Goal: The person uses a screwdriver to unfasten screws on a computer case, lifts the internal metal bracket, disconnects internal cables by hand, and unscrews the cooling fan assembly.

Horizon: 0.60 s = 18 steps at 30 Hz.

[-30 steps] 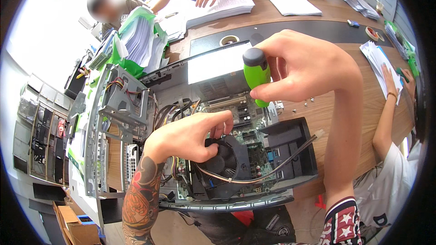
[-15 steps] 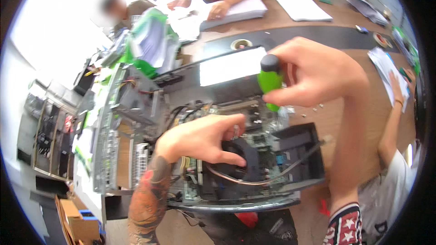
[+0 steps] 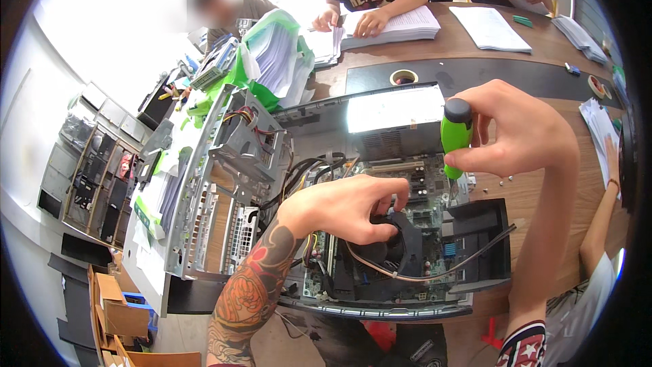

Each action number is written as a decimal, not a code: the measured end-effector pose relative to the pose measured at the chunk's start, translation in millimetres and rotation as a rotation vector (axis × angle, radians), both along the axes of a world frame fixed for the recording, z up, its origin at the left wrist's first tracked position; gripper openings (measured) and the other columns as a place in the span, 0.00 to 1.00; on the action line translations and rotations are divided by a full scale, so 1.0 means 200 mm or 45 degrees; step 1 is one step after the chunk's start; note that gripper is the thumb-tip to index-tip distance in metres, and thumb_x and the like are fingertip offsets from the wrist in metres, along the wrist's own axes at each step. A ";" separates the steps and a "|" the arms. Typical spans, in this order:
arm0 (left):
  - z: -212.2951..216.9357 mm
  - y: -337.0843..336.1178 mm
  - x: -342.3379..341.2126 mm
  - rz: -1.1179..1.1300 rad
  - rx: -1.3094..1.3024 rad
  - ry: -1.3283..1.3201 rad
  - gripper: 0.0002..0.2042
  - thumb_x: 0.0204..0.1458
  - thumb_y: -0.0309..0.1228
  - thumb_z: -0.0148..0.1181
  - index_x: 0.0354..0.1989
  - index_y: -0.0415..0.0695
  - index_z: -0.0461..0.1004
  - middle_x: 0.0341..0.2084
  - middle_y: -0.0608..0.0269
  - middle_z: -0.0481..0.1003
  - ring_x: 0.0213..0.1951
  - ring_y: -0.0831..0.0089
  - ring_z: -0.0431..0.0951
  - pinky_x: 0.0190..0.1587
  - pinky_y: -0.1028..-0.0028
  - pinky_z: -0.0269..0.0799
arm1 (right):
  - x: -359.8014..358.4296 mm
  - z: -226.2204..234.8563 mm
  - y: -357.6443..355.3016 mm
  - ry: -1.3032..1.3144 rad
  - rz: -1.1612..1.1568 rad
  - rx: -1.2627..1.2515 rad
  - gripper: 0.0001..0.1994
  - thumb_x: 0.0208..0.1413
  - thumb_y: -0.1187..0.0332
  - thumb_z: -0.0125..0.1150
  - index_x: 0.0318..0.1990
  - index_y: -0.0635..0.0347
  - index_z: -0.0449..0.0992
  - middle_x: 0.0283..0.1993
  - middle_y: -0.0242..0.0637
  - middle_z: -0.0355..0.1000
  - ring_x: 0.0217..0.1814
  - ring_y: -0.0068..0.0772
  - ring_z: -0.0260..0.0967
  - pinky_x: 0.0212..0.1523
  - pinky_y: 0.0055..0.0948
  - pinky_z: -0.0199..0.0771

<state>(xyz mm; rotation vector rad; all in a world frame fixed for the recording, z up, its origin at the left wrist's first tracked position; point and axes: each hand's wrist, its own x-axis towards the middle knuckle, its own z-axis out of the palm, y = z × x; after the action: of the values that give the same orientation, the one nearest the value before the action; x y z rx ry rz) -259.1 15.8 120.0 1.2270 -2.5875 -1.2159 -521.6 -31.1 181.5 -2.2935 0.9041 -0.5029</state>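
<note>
A desktop computer case (image 3: pixel 182 207) lies opened on the table, its green motherboard (image 3: pixel 415 180) and cables showing. My left hand (image 3: pixel 339 207) reaches into it with bent fingers; the thumb and fingertips close on the round black cooling fan (image 3: pixel 409 245). In my right hand (image 3: pixel 530 129), a green screwdriver (image 3: pixel 456 134) with a black end cap is held upright, handle up, between thumb and fingers. Its shaft points down at the motherboard's right part; whether the tip touches a screw cannot be made out.
A black plastic housing (image 3: pixel 479 231) and a thin cable (image 3: pixel 462 268) lie at the case's right. Small screws (image 3: pixel 506 179) are on the table beside it. Behind are a tape roll (image 3: pixel 403 77), paper stacks (image 3: pixel 401 29) and a green bag of papers (image 3: pixel 272 47). Other people handle papers around the table.
The whole view has shifted, so the case and both hands appear farther right and slightly lower. My left hand stays at the fan, and my right still holds the screwdriver upright.
</note>
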 end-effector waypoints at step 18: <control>0.02 0.00 -0.02 0.005 -0.022 -0.039 0.16 0.48 0.34 0.66 0.42 0.41 0.72 0.29 0.59 0.73 0.34 0.62 0.76 0.41 0.64 0.70 | 0.00 0.01 0.01 0.073 -0.062 0.004 0.14 0.42 0.60 0.70 0.28 0.62 0.78 0.24 0.39 0.71 0.30 0.34 0.70 0.31 0.32 0.68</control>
<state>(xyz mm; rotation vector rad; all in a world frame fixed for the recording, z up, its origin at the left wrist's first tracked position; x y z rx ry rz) -262.3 16.7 124.6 1.2565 -2.6097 -1.1810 -522.0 -29.3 182.5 -2.2977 0.9899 -0.4581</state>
